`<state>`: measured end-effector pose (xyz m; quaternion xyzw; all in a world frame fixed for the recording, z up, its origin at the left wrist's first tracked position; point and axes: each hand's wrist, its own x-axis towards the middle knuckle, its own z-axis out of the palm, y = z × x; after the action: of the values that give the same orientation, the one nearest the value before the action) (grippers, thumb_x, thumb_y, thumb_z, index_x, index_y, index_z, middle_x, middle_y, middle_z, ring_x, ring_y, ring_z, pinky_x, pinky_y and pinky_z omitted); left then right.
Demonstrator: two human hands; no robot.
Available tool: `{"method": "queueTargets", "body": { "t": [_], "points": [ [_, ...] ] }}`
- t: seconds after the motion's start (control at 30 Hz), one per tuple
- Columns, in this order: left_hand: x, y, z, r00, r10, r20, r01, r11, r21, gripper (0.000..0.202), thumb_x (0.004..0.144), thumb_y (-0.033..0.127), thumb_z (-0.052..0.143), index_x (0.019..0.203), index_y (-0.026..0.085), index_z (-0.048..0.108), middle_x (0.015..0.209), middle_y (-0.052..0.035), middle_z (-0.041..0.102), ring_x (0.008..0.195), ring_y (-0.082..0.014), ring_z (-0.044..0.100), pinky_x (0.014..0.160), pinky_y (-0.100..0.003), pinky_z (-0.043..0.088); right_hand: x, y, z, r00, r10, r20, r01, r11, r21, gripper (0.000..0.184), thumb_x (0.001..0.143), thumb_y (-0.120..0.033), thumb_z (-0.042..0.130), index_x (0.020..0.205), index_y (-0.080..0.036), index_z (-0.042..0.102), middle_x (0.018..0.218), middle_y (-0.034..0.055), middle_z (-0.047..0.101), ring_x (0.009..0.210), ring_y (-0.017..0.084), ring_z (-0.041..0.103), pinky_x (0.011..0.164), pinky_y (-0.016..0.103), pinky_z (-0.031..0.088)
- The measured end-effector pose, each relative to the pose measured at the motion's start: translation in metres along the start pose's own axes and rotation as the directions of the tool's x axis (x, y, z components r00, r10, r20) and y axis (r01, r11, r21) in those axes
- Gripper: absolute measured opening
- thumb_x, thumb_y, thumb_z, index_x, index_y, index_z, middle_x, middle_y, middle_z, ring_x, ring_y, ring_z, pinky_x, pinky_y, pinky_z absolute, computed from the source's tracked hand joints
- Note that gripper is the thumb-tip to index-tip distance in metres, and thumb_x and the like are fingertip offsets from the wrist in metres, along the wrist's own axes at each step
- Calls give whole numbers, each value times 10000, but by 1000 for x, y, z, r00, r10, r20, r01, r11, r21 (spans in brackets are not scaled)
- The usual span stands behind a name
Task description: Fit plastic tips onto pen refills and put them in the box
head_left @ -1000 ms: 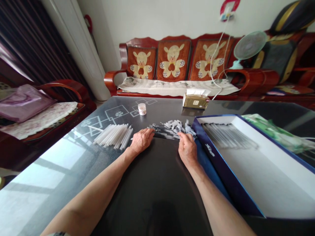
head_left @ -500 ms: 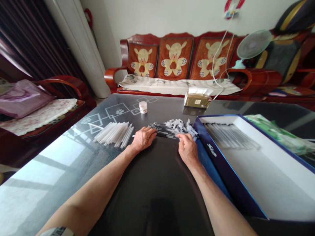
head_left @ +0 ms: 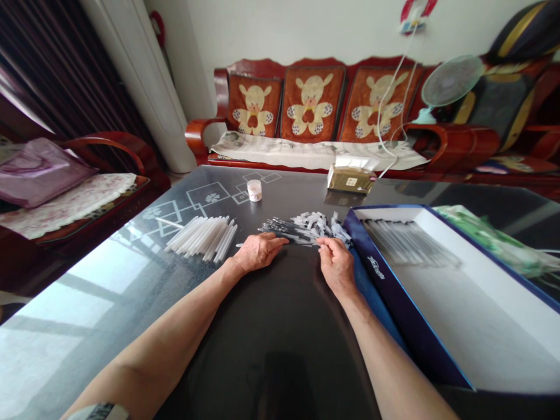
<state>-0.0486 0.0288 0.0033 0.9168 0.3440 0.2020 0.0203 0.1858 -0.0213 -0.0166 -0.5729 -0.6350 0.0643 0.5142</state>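
Observation:
My left hand (head_left: 258, 252) rests on the dark glass table (head_left: 131, 274) with fingers curled; a white tip pokes out at its left side, so it seems closed on a white tube. My right hand (head_left: 336, 262) pinches the end of a thin dark refill (head_left: 301, 241) that runs toward my left fingertips. Just beyond both hands lies a heap of dark refills (head_left: 282, 226) and small white caps (head_left: 318, 221). A pile of white tubes (head_left: 203, 236) lies left of my left hand.
A blue box (head_left: 380, 274) with a white inside stands open at the right, with several clear pens (head_left: 409, 242) at its far end. A small white jar (head_left: 254, 190), a tissue box (head_left: 351, 178) and a green plastic bag (head_left: 490, 233) lie further back. Red wooden sofas surround the table.
Both hands have drawn slightly back from the heap toward me. A single dark refill now stretches between my left fingertips and my right pinch.

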Motion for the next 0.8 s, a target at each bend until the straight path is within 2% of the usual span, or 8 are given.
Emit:
{"method": "queueTargets", "body": {
  "t": [0.13, 0.23, 0.33, 0.47, 0.53, 0.57, 0.67, 0.8],
  "points": [
    [2, 3, 0, 1000, 1, -23, -1, 1000, -17, 323, 968, 318, 383, 1176, 226, 612, 912, -46, 664, 802, -145, 648, 703, -231, 498, 0, 2, 1, 985, 170, 39, -174, 971, 163, 213, 834, -294, 471, 912, -202, 646, 936, 68, 692, 805, 181, 658, 714, 313, 549],
    [3, 5, 1, 998, -34, -46, 33, 999, -17, 320, 970, 365, 386, 1112, 226, 636, 887, -39, 674, 774, -138, 651, 693, -225, 495, 2, -1, 3, 951, 304, 63, -308, 897, 317, 226, 801, -357, 537, 916, -201, 654, 879, 51, 703, 737, 169, 664, 668, 303, 557],
    [4, 7, 1, 997, -57, -53, 57, 998, 0, 333, 974, 400, 377, 1030, 228, 657, 845, -28, 677, 761, -133, 650, 680, -215, 484, 4, -9, 6, 894, 440, 85, -422, 760, 494, 252, 740, -382, 627, 898, -187, 650, 788, 23, 691, 673, 142, 654, 613, 265, 549],
    [4, 10, 1, 996, -77, -45, 78, 997, 15, 343, 974, 406, 372, 997, 226, 662, 835, -28, 678, 745, -135, 647, 651, -214, 475, 7, -19, 7, 807, 570, 156, -501, 519, 693, 312, 626, -351, 741, 858, -186, 613, 728, -17, 674, 596, 96, 623, 540, 204, 520],
    [5, 13, 1, 996, -68, -50, 67, 998, -9, 345, 976, 406, 370, 1042, 222, 654, 858, -33, 677, 749, -139, 647, 660, -222, 483, 7, -22, 8, 784, 590, 193, -516, 445, 732, 334, 594, -346, 769, 831, -185, 596, 715, -18, 677, 584, 92, 622, 530, 198, 519],
    [6, 14, 2, 997, -55, -57, 53, 998, -27, 348, 978, 404, 368, 1080, 218, 644, 870, -37, 673, 749, -140, 646, 667, -227, 489, 6, -23, 9, 780, 592, 203, -521, 435, 734, 338, 590, -350, 776, 822, -183, 596, 717, -13, 682, 584, 95, 627, 529, 200, 521],
    [7, 20, 4, 997, 10, -76, -16, 997, -78, 362, 982, 354, 353, 1202, 185, 585, 895, -57, 643, 757, -143, 633, 700, -242, 507, 2, -25, 14, 796, 578, 177, -526, 519, 674, 331, 624, -390, 760, 838, -176, 628, 725, 5, 693, 601, 119, 646, 535, 222, 530],
    [8, 27, 8, 995, 69, -70, -76, 992, -98, 374, 966, 246, 330, 1285, 159, 506, 909, -73, 614, 797, -152, 617, 735, -253, 518, -5, -26, 21, 892, 443, 89, -429, 768, 476, 280, 717, -421, 680, 870, -186, 670, 735, 19, 695, 676, 164, 665, 619, 280, 555]
  ]
}}
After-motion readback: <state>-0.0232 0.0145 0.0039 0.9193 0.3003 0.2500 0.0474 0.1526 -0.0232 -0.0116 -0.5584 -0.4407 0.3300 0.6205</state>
